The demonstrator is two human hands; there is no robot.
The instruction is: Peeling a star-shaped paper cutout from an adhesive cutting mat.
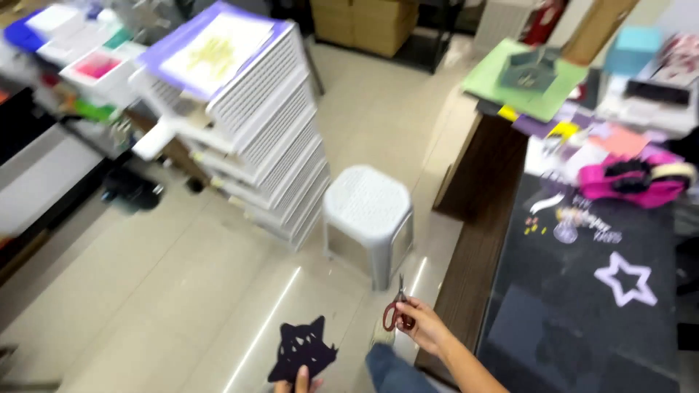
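Right hand (422, 324), low in the frame beside the table edge, is closed around red-handled scissors (397, 309) whose blades point upward. Left hand (297, 381), mostly cut off by the bottom border, pinches the lower edge of a dark paper cutout (302, 348), a star-like shape pierced with small openings, held flat over the floor. The two hands are apart, the cutout to the left of the scissors.

Table (480, 218), dark with a wooden side, fills the right of the view. On its black mat (582, 306) lies a pale lilac star outline (625, 278); farther back sit a pink tape dispenser (633, 180), small paper scraps (575, 218) and sheets of coloured paper (575, 124). A green sheet (502, 80) at the far corner bears a grey house-shaped box (528, 69).

Left of the table stands a white plastic stool (368, 211) on the light tiled floor (145, 291). Behind it rises a tilted-looking stack of white trays (255, 138) topped by a purple-bordered sheet (218, 44). Motion blur softens the left shelves; their contents cannot be told.
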